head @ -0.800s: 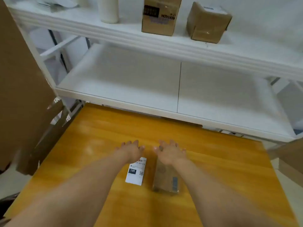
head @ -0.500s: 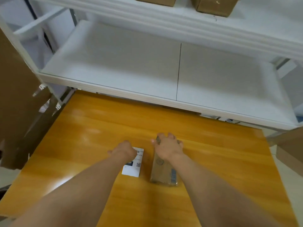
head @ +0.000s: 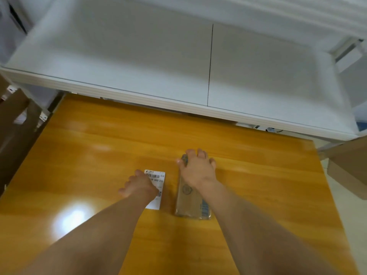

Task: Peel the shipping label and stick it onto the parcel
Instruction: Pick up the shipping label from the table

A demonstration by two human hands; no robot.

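So the shipping label is lying flat around the middle of the table, long side running from the near edge toward the far edge, barcode end pointing at the far edge. It hasn't been peeled yet as far as I can see. The parcel, a small brown packet, sits just beside it on the side toward the table's right edge, lined up the same way, with a thin strip of bare wood between them, so they're not touching.

What's new: less than a second ago both hands were hovering flat and open past the two items, and now both are down on them. The left hand sits over the label's left half with the fingers curled at its left edge. I honestly can't tell if it's got a corner pinched or is just resting there. The right hand is wrapped over the far end of the parcel, thumb on one side and fingers over the top, so it's grasping it.

My read is that the reaching is done and the peel is about to start, with the parcel pinned for sticking.

Further out there's a white shelf over the far edge and cardboard off the left edge.
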